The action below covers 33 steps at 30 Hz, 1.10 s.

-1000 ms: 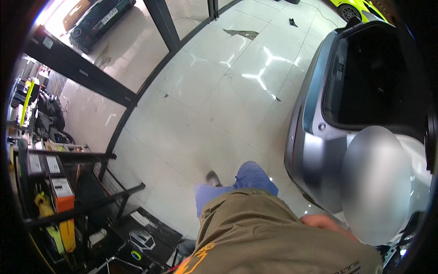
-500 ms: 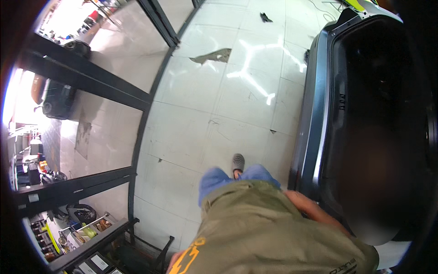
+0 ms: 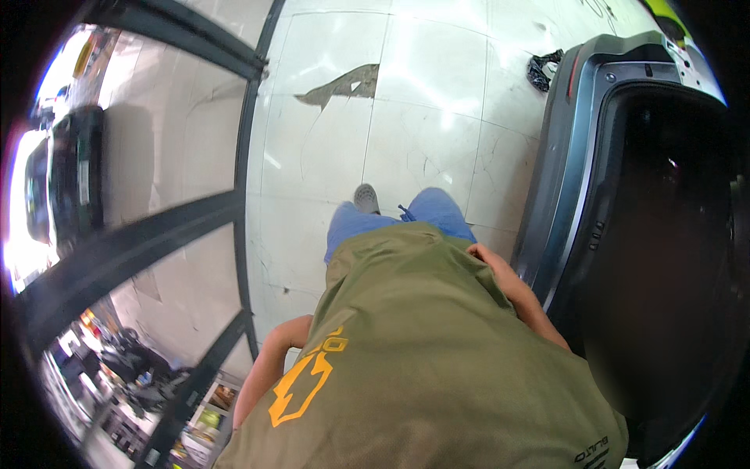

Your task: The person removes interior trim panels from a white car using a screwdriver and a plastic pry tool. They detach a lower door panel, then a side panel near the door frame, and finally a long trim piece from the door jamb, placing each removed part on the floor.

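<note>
My right hand (image 3: 486, 256) is at the side of my olive-green T-shirt (image 3: 414, 328), by the hem and the hip of my blue jeans (image 3: 440, 213). Its fingers are mostly hidden, so I cannot make out whether they grip anything. On the left, my left forearm (image 3: 269, 356) bends in against the shirt, and the cloth covers the hand. To my right is the rear of a grey-blue car (image 3: 539, 187), its dark boot space (image 3: 656, 234) exposed. My right arm passes close to its bumper edge.
A dark-framed glass partition (image 3: 244, 156) runs along my left, with vehicles and shelves beyond it. Ahead, the pale tiled floor (image 3: 422, 70) has a broken patch (image 3: 344, 87). A black plastic bag (image 3: 541, 70) lies by the car's far corner.
I have moved forward along the car, and the broken floor patch is nearer. My left forearm has come into view beside the shirt. My right hand stays by my hip.
</note>
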Motion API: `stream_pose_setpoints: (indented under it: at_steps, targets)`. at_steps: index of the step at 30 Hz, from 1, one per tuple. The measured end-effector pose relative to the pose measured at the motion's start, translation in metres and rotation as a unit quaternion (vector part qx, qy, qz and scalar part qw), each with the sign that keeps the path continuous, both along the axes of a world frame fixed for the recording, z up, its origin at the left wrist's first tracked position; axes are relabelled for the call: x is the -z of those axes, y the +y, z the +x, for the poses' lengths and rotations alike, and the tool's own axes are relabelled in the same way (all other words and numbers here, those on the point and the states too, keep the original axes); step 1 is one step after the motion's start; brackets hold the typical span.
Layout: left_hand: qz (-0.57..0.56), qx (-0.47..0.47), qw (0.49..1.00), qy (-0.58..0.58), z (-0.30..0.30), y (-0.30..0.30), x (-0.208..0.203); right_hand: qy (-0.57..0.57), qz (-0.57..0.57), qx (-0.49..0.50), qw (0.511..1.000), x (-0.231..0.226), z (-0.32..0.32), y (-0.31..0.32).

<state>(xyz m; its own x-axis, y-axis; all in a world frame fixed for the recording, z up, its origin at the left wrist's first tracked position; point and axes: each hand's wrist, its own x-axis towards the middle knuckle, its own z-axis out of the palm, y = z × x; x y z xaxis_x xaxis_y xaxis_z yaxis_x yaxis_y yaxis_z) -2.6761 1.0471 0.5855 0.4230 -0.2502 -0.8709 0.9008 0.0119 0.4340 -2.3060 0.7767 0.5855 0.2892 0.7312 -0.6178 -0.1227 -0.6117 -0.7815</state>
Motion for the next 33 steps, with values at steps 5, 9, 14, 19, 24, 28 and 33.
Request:
stream_pose_setpoints:
  at_steps: [5, 9, 14, 19, 24, 28, 33]
  targets:
    - [0.065, 0.13, 0.986, -0.078, 0.174, 0.148, 0.013, -0.081, -0.05, -0.066, 0.993, 0.005, 0.134, 0.098]
    - [0.233, 0.04, 0.97, -0.06, 0.367, 0.26, 0.044, -0.112, -0.07, 0.097, 0.987, 0.019, 0.276, 0.181]
    - [0.456, 0.091, 0.866, -0.184, 0.573, 0.352, 0.071, -0.351, -0.039, 0.057, 0.934, 0.009, 0.485, 0.271]
    - [0.321, -0.074, 0.936, -0.125, 0.727, 0.427, 0.052, -0.369, 0.024, 0.103, 0.923, -0.056, 0.662, 0.349]
    - [0.463, 0.159, 0.864, -0.116, 0.858, 0.503, 0.166, -0.372, -0.13, 0.01, 0.919, 0.007, 0.788, 0.373]
    - [0.364, 0.308, 0.873, -0.102, 1.014, 0.548, 0.159, -0.241, -0.186, 0.002, 0.952, 0.028, 0.856, 0.387]
    - [0.37, 0.319, 0.858, -0.157, 1.277, 0.621, 0.202, -0.272, -0.116, 0.135, 0.946, -0.005, 0.992, 0.372]
